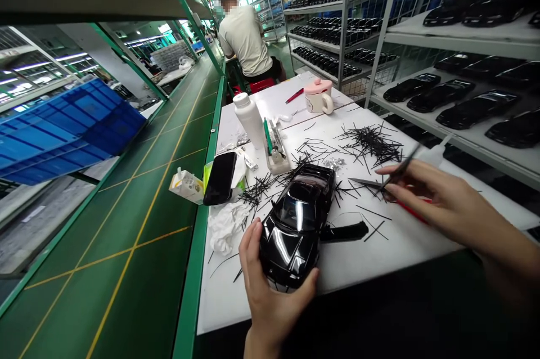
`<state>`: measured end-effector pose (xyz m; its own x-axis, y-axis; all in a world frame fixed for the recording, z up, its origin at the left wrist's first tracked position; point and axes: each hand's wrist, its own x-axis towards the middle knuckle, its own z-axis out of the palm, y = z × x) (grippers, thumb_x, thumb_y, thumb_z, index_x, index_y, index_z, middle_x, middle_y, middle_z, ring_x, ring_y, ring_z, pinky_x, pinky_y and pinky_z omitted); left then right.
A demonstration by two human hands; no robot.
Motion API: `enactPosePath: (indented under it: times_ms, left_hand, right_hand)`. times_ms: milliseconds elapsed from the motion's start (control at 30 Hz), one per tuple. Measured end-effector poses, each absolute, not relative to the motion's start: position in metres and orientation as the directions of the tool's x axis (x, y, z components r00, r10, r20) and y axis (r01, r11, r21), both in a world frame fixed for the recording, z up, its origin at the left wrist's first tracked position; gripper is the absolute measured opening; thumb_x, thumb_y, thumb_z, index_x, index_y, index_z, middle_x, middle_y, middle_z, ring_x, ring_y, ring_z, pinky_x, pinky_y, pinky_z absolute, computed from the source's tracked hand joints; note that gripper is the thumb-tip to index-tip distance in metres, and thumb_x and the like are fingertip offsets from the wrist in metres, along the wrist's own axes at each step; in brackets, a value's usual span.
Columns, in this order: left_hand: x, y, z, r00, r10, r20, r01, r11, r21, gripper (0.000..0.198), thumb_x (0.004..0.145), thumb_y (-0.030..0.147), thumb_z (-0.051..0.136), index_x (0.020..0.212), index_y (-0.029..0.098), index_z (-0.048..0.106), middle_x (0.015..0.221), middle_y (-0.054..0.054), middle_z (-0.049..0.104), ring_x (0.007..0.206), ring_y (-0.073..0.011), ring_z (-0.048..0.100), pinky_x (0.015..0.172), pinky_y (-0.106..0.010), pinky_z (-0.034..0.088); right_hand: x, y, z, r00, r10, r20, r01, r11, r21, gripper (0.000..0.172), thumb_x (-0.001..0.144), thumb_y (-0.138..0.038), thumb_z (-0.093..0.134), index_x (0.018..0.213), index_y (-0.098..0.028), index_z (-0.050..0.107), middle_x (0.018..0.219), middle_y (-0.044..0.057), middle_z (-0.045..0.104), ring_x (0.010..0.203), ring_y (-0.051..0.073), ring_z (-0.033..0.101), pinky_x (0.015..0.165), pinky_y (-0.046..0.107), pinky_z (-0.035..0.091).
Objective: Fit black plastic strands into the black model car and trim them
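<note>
My left hand (274,291) grips the front end of a glossy black model car (297,207), thumb on one side and fingers on the other. The car stands on the white table (358,263) with one door (346,231) swung outward. To the right, my right hand (426,190) is closed on dark tweezers (367,183), whose tips point left over black strips. A red-handled tool (413,211) shows beneath that hand. Thin black strips (371,142) lie in a pile beyond and in loose clusters around the car.
On the table's left side are a phone (220,178), crumpled tissue (228,227), a white bottle (248,120) and a tool holder (277,159). A pink-lidded mug (318,95) stands farther back. A green conveyor (147,235) runs left; shelves (459,44) of black cars stand right. A person (245,38) sits ahead.
</note>
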<state>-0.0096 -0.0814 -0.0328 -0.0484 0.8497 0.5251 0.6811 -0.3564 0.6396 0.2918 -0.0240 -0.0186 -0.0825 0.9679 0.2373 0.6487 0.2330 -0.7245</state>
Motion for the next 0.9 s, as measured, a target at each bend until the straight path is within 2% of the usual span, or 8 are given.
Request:
enactPosePath:
  times_ms: [133,233,367,533,900]
  left_hand:
    - [-0.009,-0.077,-0.032,-0.011,0.806,0.592,0.698,-0.418,0.582,0.097,0.069,0.033,0.082,0.151,0.022,0.030,0.143,-0.015,0.044,0.134,-0.0306,0.043,0.114,-0.048,0.039]
    - [-0.010,-0.075,-0.032,-0.011,0.798,0.603,0.702,-0.423,0.573,0.100,0.068,0.033,0.083,0.151,0.022,0.030,0.143,-0.015,0.045,0.134,-0.0316,0.044,0.113,-0.049,0.040]
    - [-0.008,-0.076,-0.030,-0.023,0.813,0.582,0.695,-0.406,0.594,0.097,0.069,0.034,0.082,0.151,0.023,0.030,0.142,-0.015,0.044,0.133,-0.0322,0.045,0.111,-0.051,0.042]
    - [-0.006,-0.078,-0.030,-0.007,0.805,0.593,0.702,-0.418,0.576,0.096,0.071,0.035,0.081,0.151,0.022,0.030,0.139,-0.016,0.045,0.132,-0.0317,0.046,0.108,-0.048,0.046]
    - [-0.005,-0.078,-0.031,-0.014,0.803,0.596,0.694,-0.421,0.584,0.094,0.071,0.033,0.080,0.150,0.021,0.030,0.139,-0.016,0.046,0.133,-0.0308,0.046,0.108,-0.047,0.045]
  right_hand:
    - [0.268,-0.032,0.001,0.011,0.859,0.512,0.511,0.435,-0.742,0.010,0.090,-0.030,0.066,0.100,-0.029,0.064,0.097,0.004,0.066,0.087,0.021,0.066,0.071,0.033,0.056]
    - [0.252,-0.029,0.003,-0.138,0.772,0.620,0.444,0.608,-0.658,0.015,0.088,-0.016,0.068,0.100,-0.024,0.063,0.092,0.002,0.067,0.087,0.017,0.066,0.075,0.028,0.053]
    - [0.242,-0.022,-0.002,-0.282,0.747,0.602,0.454,0.657,-0.603,0.012,0.092,-0.013,0.064,0.101,-0.019,0.060,0.090,0.003,0.066,0.083,0.012,0.064,0.072,0.022,0.050]
    - [0.239,-0.022,-0.009,-0.307,0.740,0.598,0.518,0.657,-0.547,0.007,0.093,-0.014,0.063,0.099,-0.017,0.060,0.089,0.003,0.066,0.082,0.010,0.062,0.072,0.022,0.049]
    - [0.236,-0.023,-0.014,-0.354,0.668,0.655,0.562,0.712,-0.421,0.011,0.093,-0.012,0.063,0.103,-0.017,0.061,0.096,0.004,0.069,0.089,0.013,0.067,0.079,0.024,0.053]
